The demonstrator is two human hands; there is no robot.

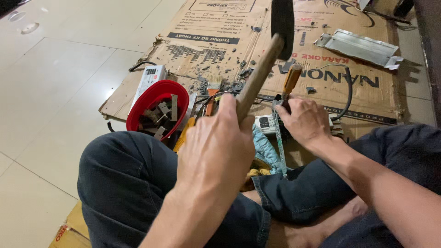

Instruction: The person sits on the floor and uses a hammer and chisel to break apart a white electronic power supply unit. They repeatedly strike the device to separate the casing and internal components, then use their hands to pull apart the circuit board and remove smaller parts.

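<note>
Both hands are busy: the left hand (216,142) is clenched around the brown wooden handle of a black-headed hammer (264,64), raised high with the head up near the top of the view, and the right hand (305,120) is wrapped round the shaft of an orange wooden-handled chisel (291,79), holding it upright on a small dark electronic unit (278,126) that lies on the floor between the person's knees.

Under it all lies a flattened brown cardboard sheet (220,41), littered with dark chips. It looks soft and loose on the tiled floor (59,78), so I judge the unit could skid or bounce under a blow.

To the left, a red plastic bowl of metal brackets (151,98) sits close by the knee in dark jeans (124,183); a wild swing might tip it. A bent grey metal plate (360,46) lies well apart.

The biggest worry seems to be the right hand: its fingers grip just below the chisel's butt, so a glancing blow could land on them. Flying fragments could also hit bare skin.
</note>
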